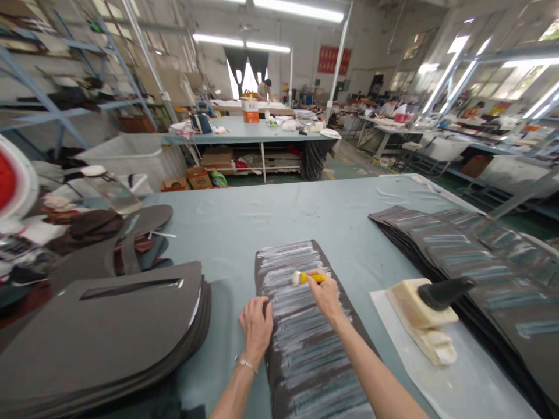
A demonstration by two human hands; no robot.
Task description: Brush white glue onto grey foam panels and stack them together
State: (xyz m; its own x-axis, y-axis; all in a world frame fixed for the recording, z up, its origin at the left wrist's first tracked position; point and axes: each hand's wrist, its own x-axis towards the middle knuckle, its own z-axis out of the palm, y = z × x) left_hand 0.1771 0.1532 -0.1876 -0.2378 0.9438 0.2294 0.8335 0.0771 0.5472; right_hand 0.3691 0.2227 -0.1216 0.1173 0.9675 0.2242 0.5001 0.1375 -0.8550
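On the blue-grey counter (pixel 244 215), a long dark panel (pixel 301 337) lies flat in the middle, running toward the near edge, and its upper face carries white, streaky strokes across. The right hand (pixel 325 298) is closed firmly on a small yellow brush (pixel 302 278), whose pale bristles are over the far part of this panel. The left hand (pixel 257 326) rests upon the panel's left border, its fingers a little bent and not clamped around anything. Toward the counter's left edge there is a stack of dark rounded pieces (pixel 131 326); toward the right edge, streaked dark pieces (pixel 467 256) overlap one another, and beside them a cream-coloured container (pixel 406 302) stands on a white sheet (pixel 489 384).
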